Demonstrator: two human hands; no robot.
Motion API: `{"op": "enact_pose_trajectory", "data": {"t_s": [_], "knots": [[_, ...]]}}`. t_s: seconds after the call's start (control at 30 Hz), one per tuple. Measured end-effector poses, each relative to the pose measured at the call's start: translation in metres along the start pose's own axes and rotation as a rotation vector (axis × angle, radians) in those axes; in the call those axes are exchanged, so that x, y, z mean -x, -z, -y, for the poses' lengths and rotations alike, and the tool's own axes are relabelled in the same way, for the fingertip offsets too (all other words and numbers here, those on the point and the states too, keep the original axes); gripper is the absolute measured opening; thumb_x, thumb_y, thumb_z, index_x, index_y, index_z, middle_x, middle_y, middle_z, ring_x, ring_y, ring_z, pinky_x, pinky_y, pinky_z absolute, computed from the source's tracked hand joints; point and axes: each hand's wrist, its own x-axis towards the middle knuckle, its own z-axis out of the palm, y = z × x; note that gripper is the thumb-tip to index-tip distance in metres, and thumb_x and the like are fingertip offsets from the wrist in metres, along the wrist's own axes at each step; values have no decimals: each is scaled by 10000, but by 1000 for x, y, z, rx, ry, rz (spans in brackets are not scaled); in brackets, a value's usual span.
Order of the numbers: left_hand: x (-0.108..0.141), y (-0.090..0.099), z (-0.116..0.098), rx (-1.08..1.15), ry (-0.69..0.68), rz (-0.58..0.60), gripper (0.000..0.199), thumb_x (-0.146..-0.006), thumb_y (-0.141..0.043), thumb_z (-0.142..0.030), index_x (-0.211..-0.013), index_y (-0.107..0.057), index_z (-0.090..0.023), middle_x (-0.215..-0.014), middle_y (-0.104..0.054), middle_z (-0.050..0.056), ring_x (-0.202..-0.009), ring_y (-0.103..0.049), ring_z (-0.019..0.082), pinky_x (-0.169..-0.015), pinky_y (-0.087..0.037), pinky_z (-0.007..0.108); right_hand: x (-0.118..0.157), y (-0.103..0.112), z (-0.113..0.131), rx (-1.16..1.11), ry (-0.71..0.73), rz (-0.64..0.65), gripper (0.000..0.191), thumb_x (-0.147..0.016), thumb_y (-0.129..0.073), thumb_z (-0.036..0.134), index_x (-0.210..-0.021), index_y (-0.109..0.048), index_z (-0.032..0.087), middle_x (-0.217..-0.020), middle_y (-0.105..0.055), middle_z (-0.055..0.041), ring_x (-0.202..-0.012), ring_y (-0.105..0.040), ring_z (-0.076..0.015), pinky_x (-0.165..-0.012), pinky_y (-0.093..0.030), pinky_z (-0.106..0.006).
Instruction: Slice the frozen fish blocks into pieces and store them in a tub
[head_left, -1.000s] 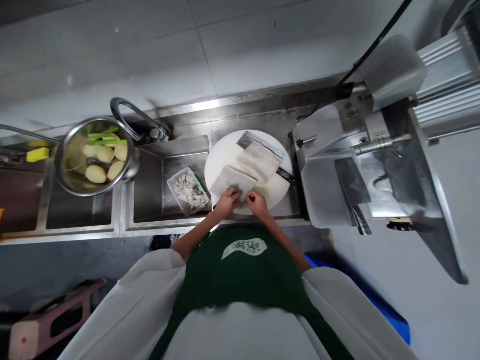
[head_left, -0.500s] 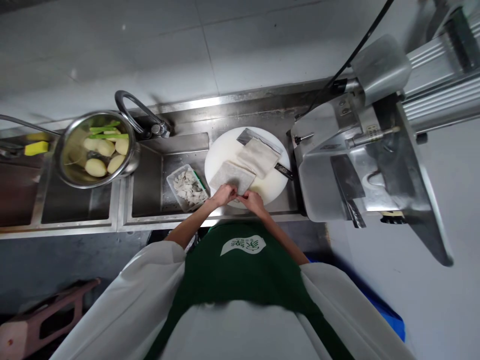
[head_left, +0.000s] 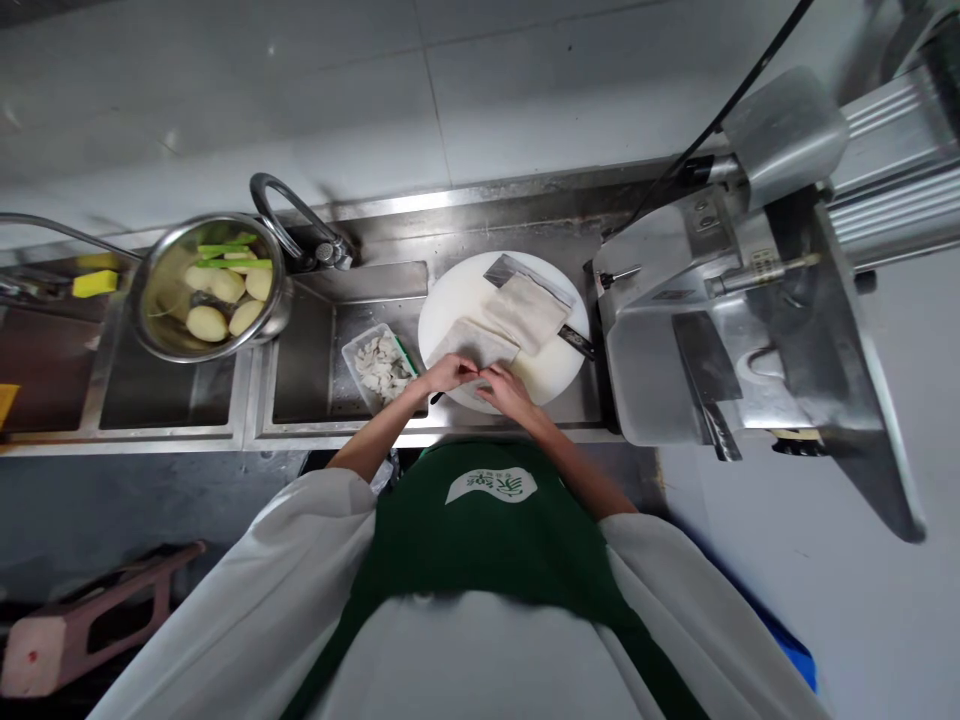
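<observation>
Two pale cloth-like squares lie on a round white board point(head_left: 451, 288): one point(head_left: 527, 312) at the right, the other point(head_left: 474, 343) nearer me. My left hand point(head_left: 452, 372) and my right hand point(head_left: 506, 388) meet at the near edge of the closer square, fingers pinched together. What they pinch is too small to make out. A cleaver with a black handle point(head_left: 576, 341) lies partly under the right square. Left of the board, a clear plastic tub point(head_left: 365, 392) holds greyish-white pieces, beside my left wrist.
Potatoes and green stalks sit in a steel bowl point(head_left: 156, 335) by the faucet point(head_left: 330, 252). A slicing machine point(head_left: 645, 350) at the right has another cleaver point(head_left: 705, 365) on it. Yellow sponge point(head_left: 95, 284) and pink stool point(head_left: 97, 620) are at the left.
The view has shifted slightly, moving the scene to the right. My fingertips have shifted a little at the square's near edge, and a small dark tip now shows beside my left hand.
</observation>
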Motion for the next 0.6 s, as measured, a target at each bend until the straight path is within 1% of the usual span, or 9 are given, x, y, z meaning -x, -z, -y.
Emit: {"op": "enact_pose_trajectory", "data": {"t_s": [0.1,0.17,0.23,0.33,0.43,0.5,0.6], "knots": [[18,10,10,-118,-50,-206,238,-925,-598,-274,-1008,-784,-153,-1009,-762,85,-926,-681,205,-888,-544,317,-7,-5,-2,61,132,25,83,-988,-659,243,-1022,-712,188,-1117,-659,-98,-1114,-553,-261,-953,-459,-346],[32,18,17,-243,-83,-260,217,-890,-622,-215,-1010,-800,-179,-1127,-743,99,-1075,-662,237,-1023,-506,379,-8,-8,-5,52,166,8,97,-1007,-620,234,-957,-693,193,-1050,-661,-88,-1072,-543,-254,-950,-448,-348],[43,24,24,-335,-94,-258,203,-864,-648,-187,-983,-813,-196,-1198,-713,107,-1167,-628,260,-1104,-451,427,-9,-10,-9,23,160,-12,109,-1018,-594,230,-949,-672,197,-996,-662,-75,-1030,-541,-246,-911,-445,-338],[51,27,29,-390,-90,-248,154,-875,-692,-238,-963,-812,-198,-1193,-686,109,-1177,-603,265,-1102,-439,441,-10,-11,-14,-32,128,-16,82,-1012,-591,218,-958,-651,203,-928,-663,-55,-972,-551,-233,-834,-438,-316],[47,21,31,-471,-87,-257,181,-880,-751,-340,-1003,-806,-219,-1189,-673,102,-1178,-567,287,-1086,-415,485,-13,-12,-16,-87,87,-30,56,-988,-607,208,-951,-648,207,-921,-666,-48,-940,-561,-222,-794,-433,-303],[41,15,31,-535,-100,-253,205,-894,-751,-369,-1043,-803,-237,-1194,-671,101,-1174,-548,299,-1073,-394,511,-13,-13,-17,-122,80,-52,54,-978,-603,203,-970,-656,209,-940,-674,-46,-942,-569,-216,-803,-439,-299],[32,9,29,-571,-166,-186,201,-949,-687,-355,-1061,-792,-226,-1163,-674,105,-1132,-559,280,-1055,-408,477,-12,-13,-14,-140,92,-63,118,-958,-592,181,-1031,-679,210,-950,-693,-43,-954,-585,-213,-842,-453,-298]]}}
